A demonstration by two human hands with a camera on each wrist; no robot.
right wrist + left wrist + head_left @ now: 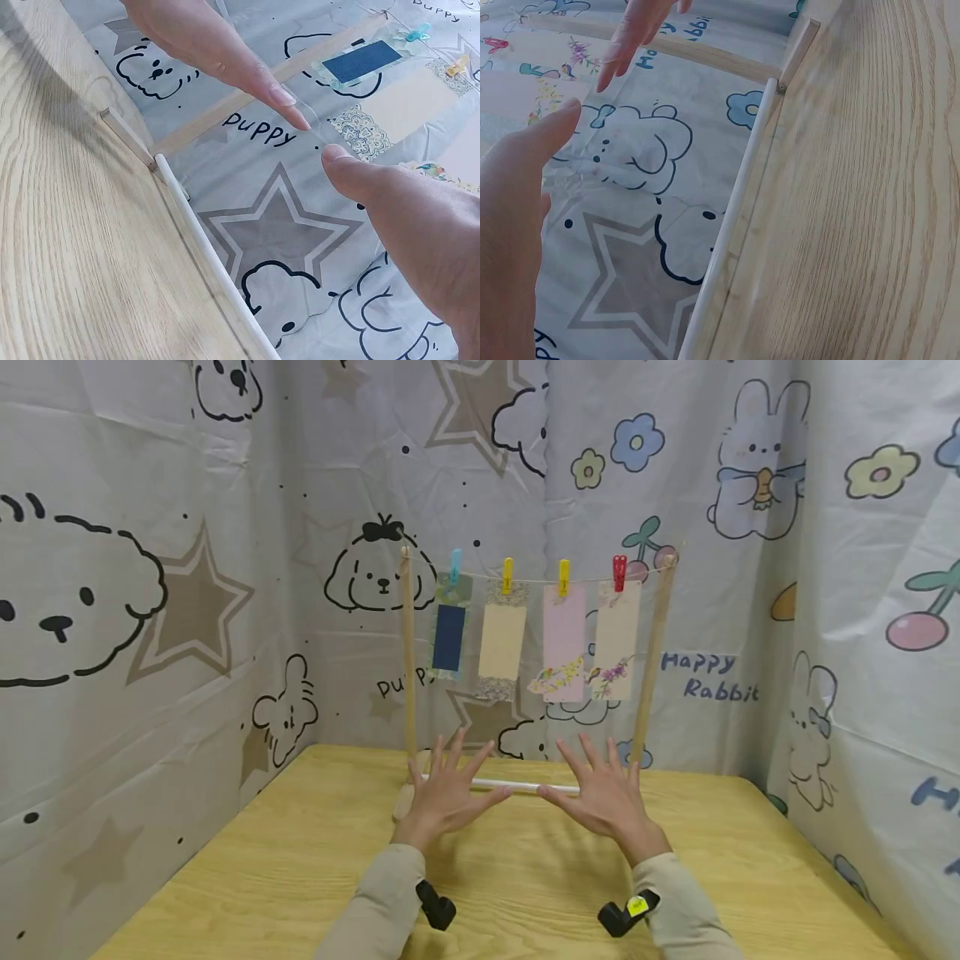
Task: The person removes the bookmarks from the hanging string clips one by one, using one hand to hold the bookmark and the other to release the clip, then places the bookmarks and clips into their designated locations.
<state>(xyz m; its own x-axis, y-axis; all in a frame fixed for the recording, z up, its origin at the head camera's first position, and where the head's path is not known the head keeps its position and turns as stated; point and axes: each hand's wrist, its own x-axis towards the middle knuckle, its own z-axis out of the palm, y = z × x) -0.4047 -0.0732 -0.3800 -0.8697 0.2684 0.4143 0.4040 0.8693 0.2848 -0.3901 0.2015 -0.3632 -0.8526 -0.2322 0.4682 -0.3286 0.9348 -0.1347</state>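
Both hands are raised with fingers spread and nothing held, the left hand (pixel 447 793) and the right hand (pixel 602 793) with thumb tips pointing at each other. Beyond them stands a frame of two wooden posts with a white rod (pixel 525 785) low between them. On its string hang several cards: a blue-centred one (pixel 448 639) under a light blue clip (pixel 455 566), a cream one (pixel 502 639) and a pink one (pixel 563 635) under yellow clips, and a floral one (pixel 618 635) under a red clip (pixel 619 573).
The wooden table (pixel 517 893) extends in front of the frame. Printed curtains with dogs, stars, rabbits and flowers enclose it at the back and both sides. Each forearm wears a black camera mount, on the left sleeve (pixel 378 902) and the right sleeve (pixel 690 910).
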